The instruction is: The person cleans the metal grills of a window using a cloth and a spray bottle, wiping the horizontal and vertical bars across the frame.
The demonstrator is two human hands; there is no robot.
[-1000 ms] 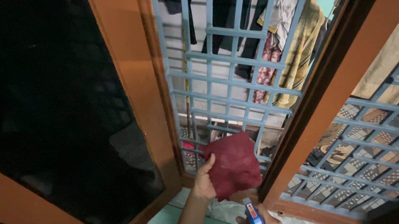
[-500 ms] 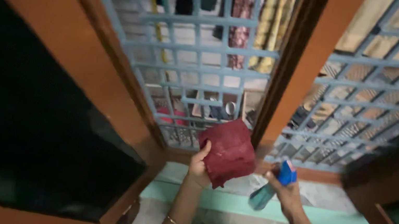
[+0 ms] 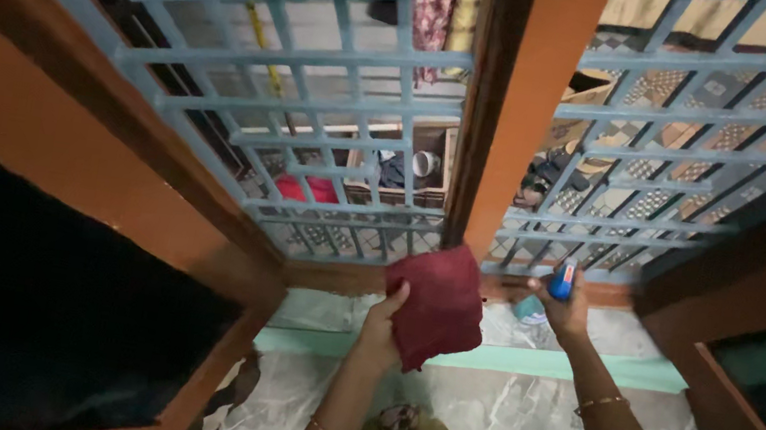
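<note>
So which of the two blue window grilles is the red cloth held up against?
The left grille, left of the orange centre post. The left hand holds the red cloth at its bottom corner; the right grille stands clear of it.

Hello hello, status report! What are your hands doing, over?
Left hand grips dark red cloth below the blue window grille. Right hand grips blue spray bottle at the sill. Orange frame post stands between them.

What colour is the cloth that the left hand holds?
The cloth in the left hand is dark red, plain and unpatterned; the head view shows it.
</note>
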